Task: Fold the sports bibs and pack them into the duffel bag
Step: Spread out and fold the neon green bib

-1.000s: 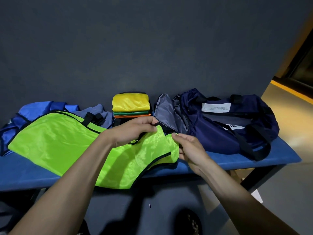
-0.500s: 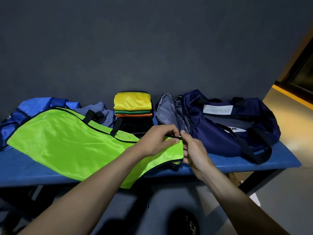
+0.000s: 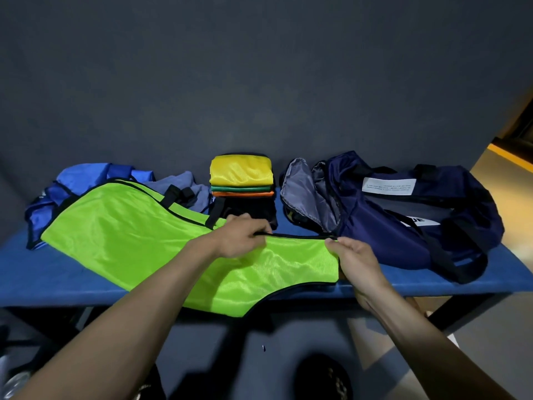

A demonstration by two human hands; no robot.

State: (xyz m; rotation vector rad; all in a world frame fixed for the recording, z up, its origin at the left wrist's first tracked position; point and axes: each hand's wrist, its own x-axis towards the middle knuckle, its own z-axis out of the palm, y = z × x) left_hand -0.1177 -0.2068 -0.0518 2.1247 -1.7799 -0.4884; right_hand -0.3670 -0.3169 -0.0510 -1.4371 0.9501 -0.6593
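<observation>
Left hand (image 3: 240,241) and right hand (image 3: 350,259) each pinch the black-trimmed top edge of the lime green bib (image 3: 138,243), holding that edge stretched between them. This bib lies spread over the blue desk (image 3: 403,280), its near part hanging over the front edge. Behind it sit a stack of folded bibs (image 3: 241,176) with yellow on top, crumpled blue bibs (image 3: 83,180) at the left, and the open navy duffel bag (image 3: 403,203) at the right.
</observation>
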